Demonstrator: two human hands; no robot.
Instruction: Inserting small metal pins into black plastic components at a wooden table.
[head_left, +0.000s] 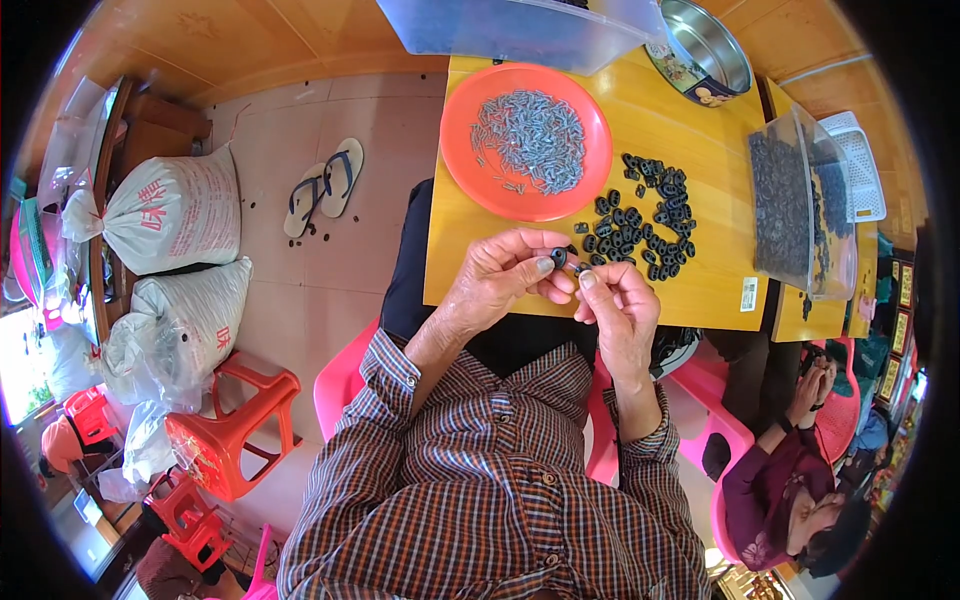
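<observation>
Close to the table's near edge, my left hand [500, 272] pinches a small round black plastic part [559, 257] between thumb and fingers. My right hand [618, 305] meets it from the other side, its thumb and forefinger closed on a tiny dark piece whose kind I cannot make out. Just beyond my hands lies a loose pile of black oval plastic parts with holes [615, 235]. To the left of that pile, a red round plastic dish [460, 150] holds a heap of small silver-grey screws [535, 140].
A clear bin of black parts [780, 210] stands on the table's right side beside a white basket [855, 160]. A round tin [705, 50] and a translucent tub [500, 35] are at the back. Red stool [235, 430], sacks [180, 210] and flip-flops [325, 190] lie left; another person [780, 480] sits right.
</observation>
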